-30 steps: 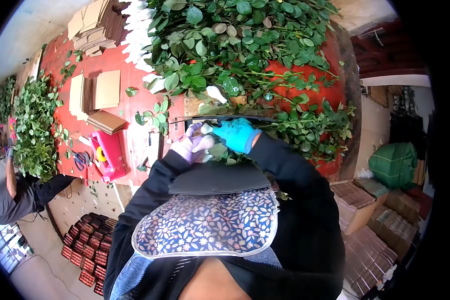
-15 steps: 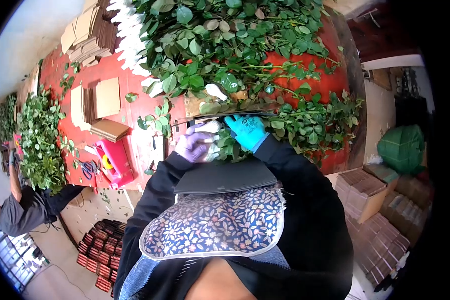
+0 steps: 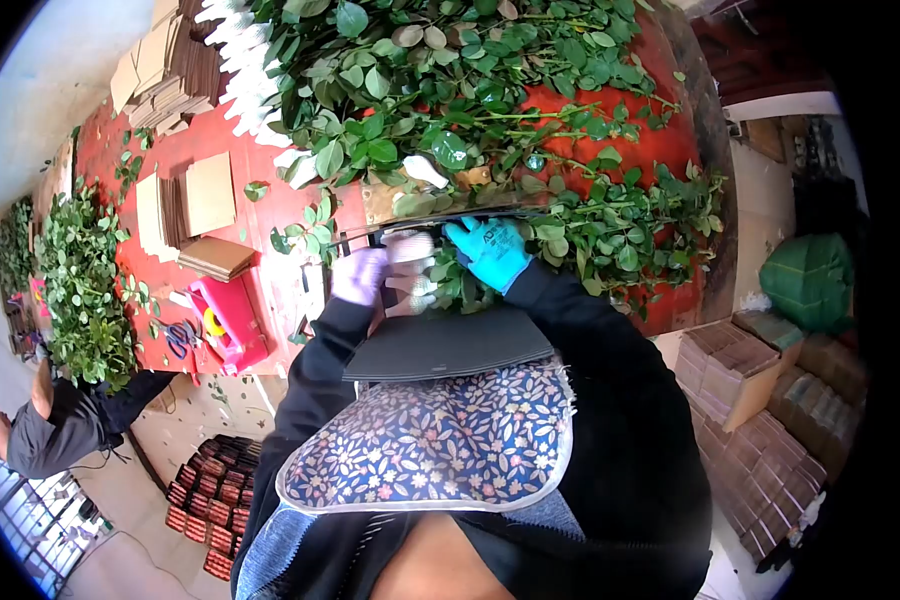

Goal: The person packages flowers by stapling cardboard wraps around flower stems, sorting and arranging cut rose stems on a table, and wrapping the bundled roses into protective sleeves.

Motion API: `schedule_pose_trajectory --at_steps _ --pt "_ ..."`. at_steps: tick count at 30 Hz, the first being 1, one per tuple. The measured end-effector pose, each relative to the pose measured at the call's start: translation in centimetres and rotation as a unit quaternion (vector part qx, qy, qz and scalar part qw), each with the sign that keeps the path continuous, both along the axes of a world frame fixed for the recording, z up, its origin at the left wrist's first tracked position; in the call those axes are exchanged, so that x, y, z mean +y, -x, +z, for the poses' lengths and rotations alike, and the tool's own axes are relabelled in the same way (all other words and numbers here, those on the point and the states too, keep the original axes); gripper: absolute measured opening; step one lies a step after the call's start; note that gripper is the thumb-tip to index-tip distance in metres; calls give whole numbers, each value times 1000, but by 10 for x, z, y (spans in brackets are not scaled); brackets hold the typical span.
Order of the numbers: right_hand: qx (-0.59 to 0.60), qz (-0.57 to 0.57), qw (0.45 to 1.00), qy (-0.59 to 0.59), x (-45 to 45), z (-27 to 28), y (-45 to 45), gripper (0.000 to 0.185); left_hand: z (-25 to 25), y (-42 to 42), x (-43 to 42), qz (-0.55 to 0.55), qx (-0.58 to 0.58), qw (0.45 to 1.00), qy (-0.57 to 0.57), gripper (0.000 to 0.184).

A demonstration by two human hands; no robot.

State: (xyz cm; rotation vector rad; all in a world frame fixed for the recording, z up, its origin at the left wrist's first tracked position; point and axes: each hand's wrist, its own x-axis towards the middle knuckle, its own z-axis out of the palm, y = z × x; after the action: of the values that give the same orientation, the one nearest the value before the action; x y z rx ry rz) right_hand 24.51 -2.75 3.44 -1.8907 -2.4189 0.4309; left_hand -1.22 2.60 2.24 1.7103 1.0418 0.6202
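My left hand (image 3: 360, 277), in a purple glove, is smeared by motion beside several white-sleeved flower heads (image 3: 410, 292); its fingers cannot be made out clearly. In a bright blue glove, my right hand (image 3: 490, 254) is closed over leafy stems (image 3: 455, 280), its fingertips partly hidden among the leaves. The flower heads lie between my hands, at the left end of the leaves. A dark curved strip (image 3: 440, 220) runs just beyond both hands. Nearer my body, a black flat sheet (image 3: 450, 348) lies against a floral apron (image 3: 430, 435).
Leafy stems (image 3: 430, 80) heap the red table (image 3: 275, 215), with white-sleeved heads (image 3: 245, 75) at their left. Cardboard pieces (image 3: 210, 190), a pink holder (image 3: 228, 320) and scissors (image 3: 180, 340) lie left. Another person (image 3: 45, 430) stands far left; boxes (image 3: 725, 370) are stacked right.
My left hand has shifted left and up a little, away from the flower heads, and is now blurred. My right hand stays at the leafy stems, almost unmoved.
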Motion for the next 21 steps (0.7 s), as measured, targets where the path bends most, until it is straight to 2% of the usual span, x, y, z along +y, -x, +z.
schedule_pose_trajectory --at_steps 1,2,3,4,5,7,9,10,11,12,14,16,19,21 --pt "2 -3 1000 0 -1 -2 -1 41 8 5 1 -3 2 1000 0 18" --pt "11 -5 1000 -11 -2 -4 -3 40 22 12 0 131 -146 975 106 13" --pt "21 -7 1000 -23 -4 -7 -3 40 29 23 1 260 -287 899 204 9" --pt "16 -18 1000 11 -4 -3 -1 41 -8 53 5 179 -217 959 37 8" --pt "25 -23 999 8 -5 -7 -3 43 3 57 19 18 -49 995 -91 9" --pt "35 -19 999 12 -4 -14 -2 43 -33 51 6 59 -71 987 128 18" --pt "27 -9 1000 11 0 -14 1 42 -22 7 3 132 -64 957 249 28" --pt "27 -15 999 -6 1 -11 4 42 -5 -6 7 116 4 957 266 37" --pt "35 -30 999 -23 2 -10 12 42 -17 -5 7 93 -24 980 172 35" --pt "43 -41 998 -27 1 -12 18 41 -19 -6 11 91 -23 980 174 35" --pt "49 -42 997 -41 1 -17 20 41 -23 -11 13 153 -91 951 252 15" --pt "59 -26 994 -83 2 -19 12 41 -26 -21 5 178 -108 944 256 12" --pt "64 -26 997 -47 0 -21 1 41 -29 -31 -8 204 -128 941 237 9" --pt "67 -26 995 -70 -2 -26 0 36 -30 -32 -12 236 -174 924 246 10"
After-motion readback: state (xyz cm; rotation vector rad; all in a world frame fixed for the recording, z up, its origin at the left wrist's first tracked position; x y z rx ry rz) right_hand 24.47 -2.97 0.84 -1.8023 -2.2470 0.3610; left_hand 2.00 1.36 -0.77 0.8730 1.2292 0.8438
